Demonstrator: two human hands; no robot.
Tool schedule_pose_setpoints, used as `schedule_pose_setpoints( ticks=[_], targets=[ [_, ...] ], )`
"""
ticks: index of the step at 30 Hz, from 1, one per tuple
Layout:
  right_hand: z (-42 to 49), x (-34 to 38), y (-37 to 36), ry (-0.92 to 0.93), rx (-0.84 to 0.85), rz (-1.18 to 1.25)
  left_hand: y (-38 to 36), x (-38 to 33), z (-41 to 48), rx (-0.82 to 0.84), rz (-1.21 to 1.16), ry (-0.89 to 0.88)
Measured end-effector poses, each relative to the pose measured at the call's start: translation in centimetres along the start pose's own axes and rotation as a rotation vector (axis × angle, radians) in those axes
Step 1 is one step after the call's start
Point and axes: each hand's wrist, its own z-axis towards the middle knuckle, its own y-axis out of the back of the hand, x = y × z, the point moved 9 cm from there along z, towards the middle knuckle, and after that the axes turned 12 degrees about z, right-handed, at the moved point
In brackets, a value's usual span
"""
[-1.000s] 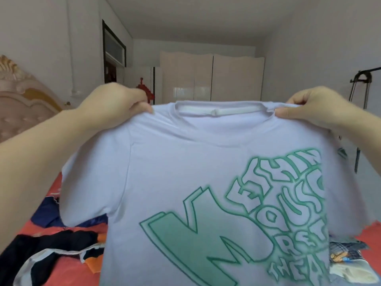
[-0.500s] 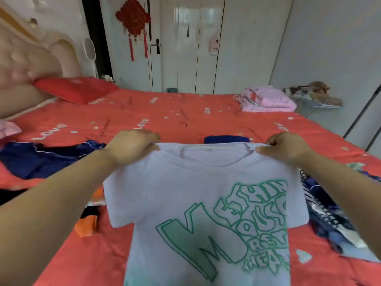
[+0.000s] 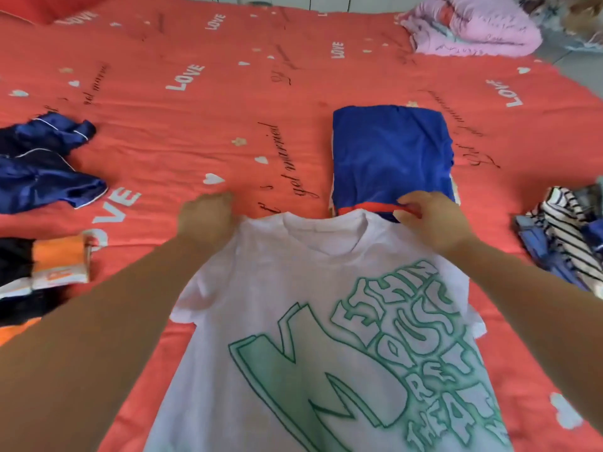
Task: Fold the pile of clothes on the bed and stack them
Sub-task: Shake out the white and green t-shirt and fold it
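Observation:
A pale lilac T-shirt with a green printed design lies face up on the red bedsheet, its collar pointing away from me. My left hand grips the shirt's left shoulder. At the right shoulder, my right hand pinches the fabric, its fingers over the near edge of a folded blue garment. That blue garment has a red stripe and sits on top of a small folded stack just beyond the collar.
Loose dark blue satin clothes lie at the left, with an orange, white and black garment nearer me. A striped heap sits at the right edge. A pink folded blanket rests at the far right corner.
The T-shirt, held up in the air before, has come down and now lies spread on the bed. Both hands kept hold of its shoulders and moved forward and down.

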Motion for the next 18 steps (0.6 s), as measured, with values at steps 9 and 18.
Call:
schedule_pose_setpoints(
  ticks=[9, 18],
  targets=[
    [-9.6, -10.9, 1.7, -0.496, -0.105, 0.053, -5.5, 7.2, -8.9, 0.176, -0.828, 0.687],
    [-11.8, -9.1, 0.5, -0.636, -0.076, 0.626, -1.5, 5.3, -12.0, 0.109, -0.977, 0.683]
  ],
)
